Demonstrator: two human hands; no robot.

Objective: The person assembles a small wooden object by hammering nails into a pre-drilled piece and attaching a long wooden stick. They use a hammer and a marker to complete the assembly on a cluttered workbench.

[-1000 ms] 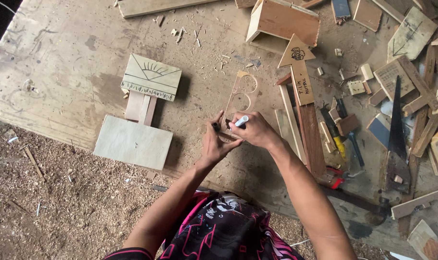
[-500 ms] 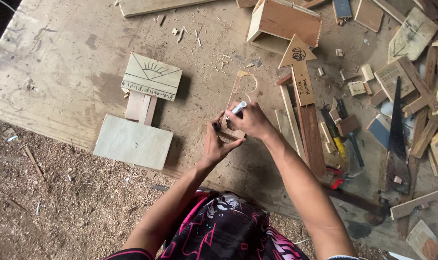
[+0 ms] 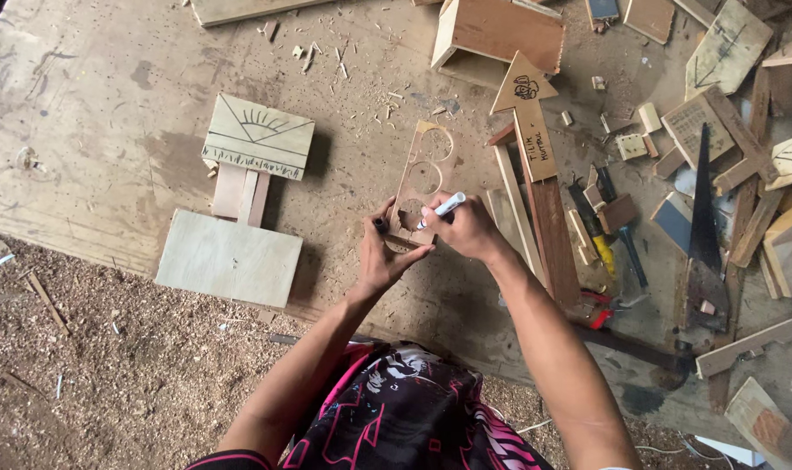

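A thin wooden strip [image 3: 424,174] with round circles drawn or cut in it lies on the plywood board [image 3: 91,130]. My right hand [image 3: 465,228] grips a white marker [image 3: 441,210], its tip down at the strip's near end. My left hand [image 3: 383,254] presses on that near end and pinches a small dark piece, probably the marker's cap [image 3: 380,225]. Both forearms reach in from the bottom of the view.
To the left lie a panel with a sun drawing [image 3: 258,136] and a blank plywood rectangle [image 3: 229,258]. An arrow-shaped wooden sign [image 3: 528,122], a box [image 3: 498,35], a handsaw [image 3: 700,235], hand tools and several offcuts crowd the right side. Sawdust covers the ground.
My right hand has shifted slightly with the marker over the strip's near end, tilting the marker. My left hand stays on the strip. The view has barely moved.
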